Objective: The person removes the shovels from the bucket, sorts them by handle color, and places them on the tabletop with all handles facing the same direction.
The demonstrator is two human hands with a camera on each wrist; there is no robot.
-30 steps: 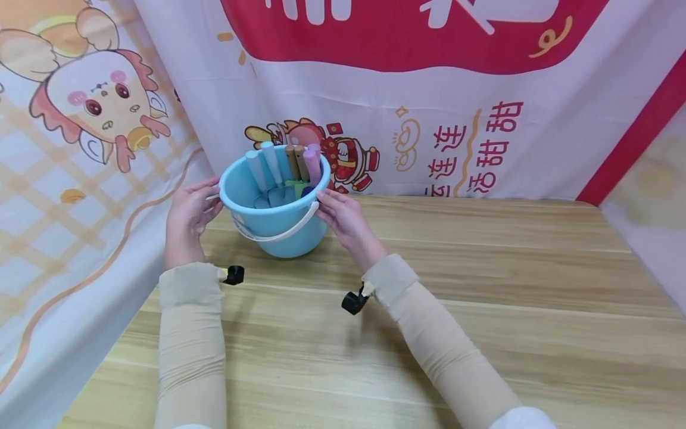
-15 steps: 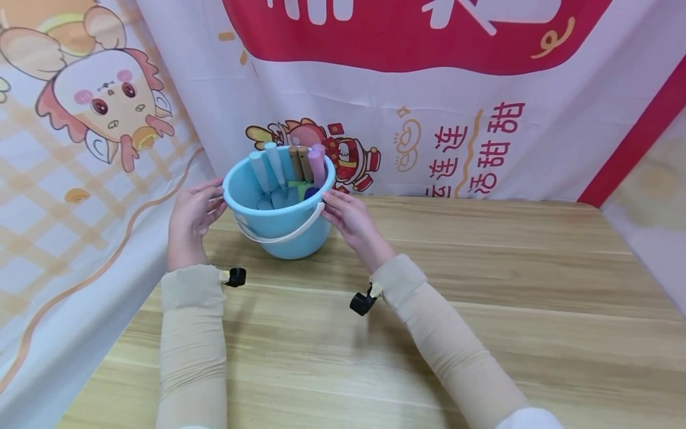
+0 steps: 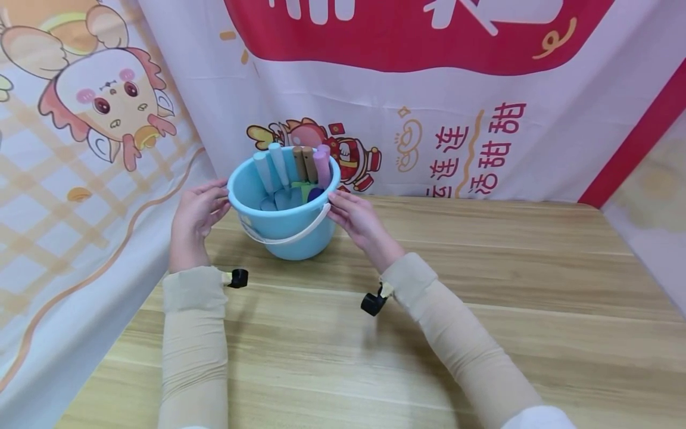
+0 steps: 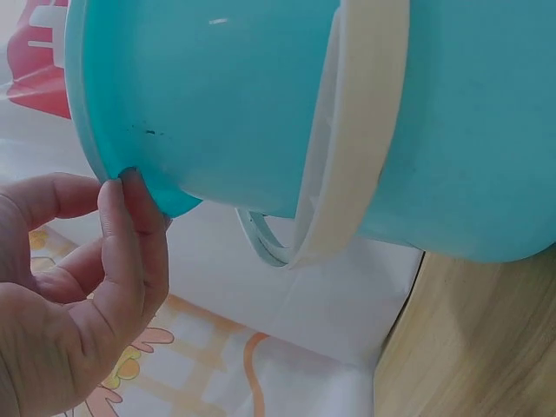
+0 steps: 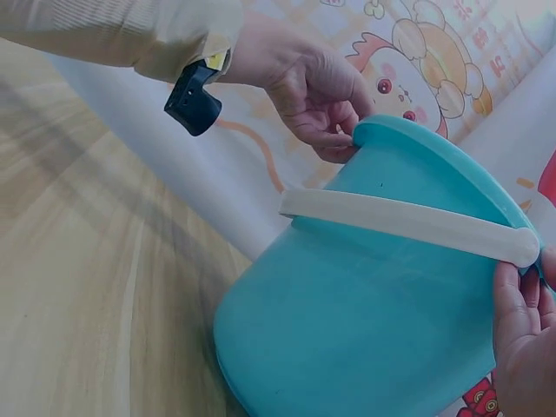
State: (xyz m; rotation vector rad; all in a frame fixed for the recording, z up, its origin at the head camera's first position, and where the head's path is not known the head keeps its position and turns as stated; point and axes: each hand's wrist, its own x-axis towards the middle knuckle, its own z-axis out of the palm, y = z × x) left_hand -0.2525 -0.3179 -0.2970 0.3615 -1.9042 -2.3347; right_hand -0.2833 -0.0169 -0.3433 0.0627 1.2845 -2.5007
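Note:
A light blue bucket (image 3: 297, 250) stands on the wooden table near the back wall, its white handle (image 4: 356, 130) hanging down the front. My left hand (image 3: 195, 217) pinches the rim on the left side, fingertips tucked under the lip in the left wrist view. On the opposite side, my right hand (image 3: 361, 223) grips the rim beside the handle's joint (image 5: 525, 249). Several tools stand grip-up inside: pale blue grips (image 3: 263, 171), brown grips (image 3: 309, 165) and a purple grip (image 3: 322, 168). Their lower ends are partly hidden by the bucket's wall.
The wooden tabletop (image 3: 482, 268) stretches to the right and front of the bucket. A printed cloth (image 3: 461, 89) hangs close behind it. Another patterned cloth (image 3: 69, 208) lines the left side.
The bucket has shifted a little to the right across the table. Both hands have moved with it, keeping their places on the rim.

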